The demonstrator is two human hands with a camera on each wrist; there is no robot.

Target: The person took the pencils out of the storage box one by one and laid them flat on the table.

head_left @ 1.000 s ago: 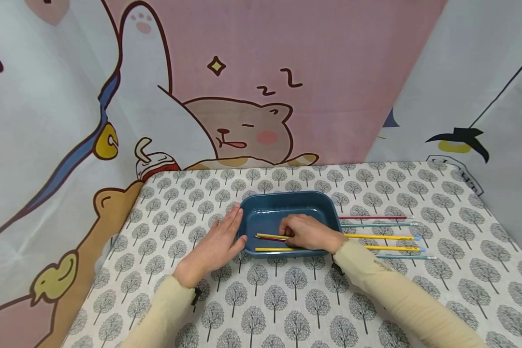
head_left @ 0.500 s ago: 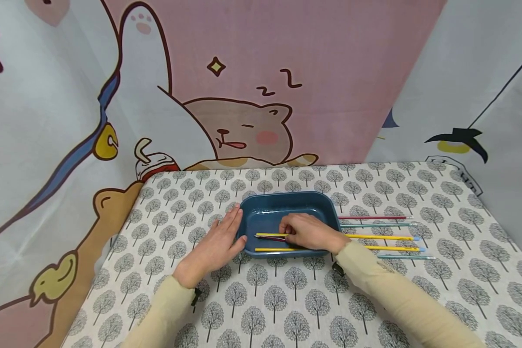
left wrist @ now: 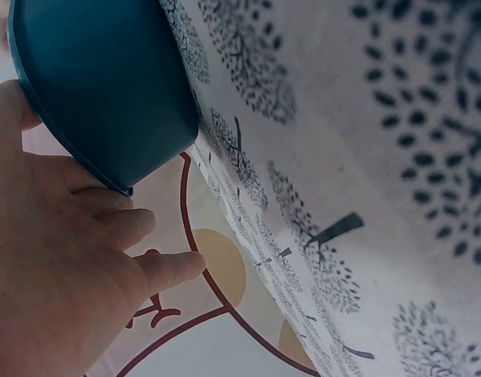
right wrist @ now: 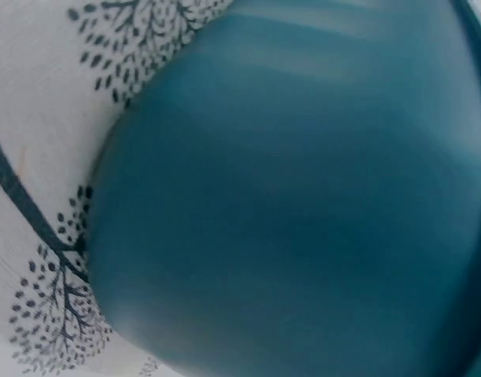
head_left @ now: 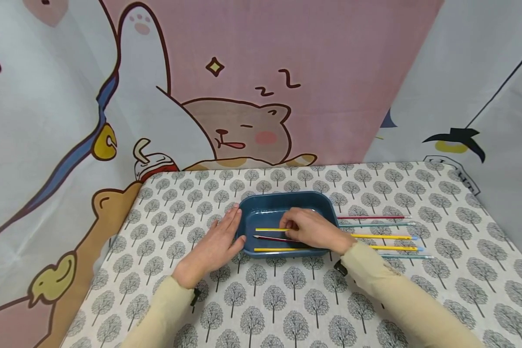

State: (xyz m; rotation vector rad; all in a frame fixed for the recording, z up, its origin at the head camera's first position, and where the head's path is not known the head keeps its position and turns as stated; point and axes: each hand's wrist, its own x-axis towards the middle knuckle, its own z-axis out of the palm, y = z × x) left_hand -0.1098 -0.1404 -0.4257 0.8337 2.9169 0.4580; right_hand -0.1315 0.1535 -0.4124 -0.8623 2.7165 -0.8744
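A dark blue tray [head_left: 282, 195] with raised walls sits on the table. My left hand [head_left: 215, 244] rests against its left end, fingers mostly straight; in the left wrist view the fingers lie along the rim of the tray [left wrist: 107, 86]. My right hand [head_left: 315, 229] reaches inside and pinches a yellow pencil [head_left: 267, 229], whose right part the hand hides. Just in front of it, a dark red pencil [head_left: 269, 238] slants along the tray floor. Another yellow pencil [head_left: 271, 250] lies along the front wall. The right wrist view shows only the tray's outer wall [right wrist: 280, 204].
Several pencils lie side by side on the tree-print cloth [head_left: 261, 299], right of the tray: a red pencil [head_left: 374, 217], a teal pencil [head_left: 378, 224] and a yellow pencil [head_left: 387, 237] among them. A cartoon-print curtain [head_left: 330, 96] hangs behind the table.
My right hand has shifted slightly toward the back of the tray with the yellow pencil, away from the dark red pencil, more of which now shows. My left hand stays put.
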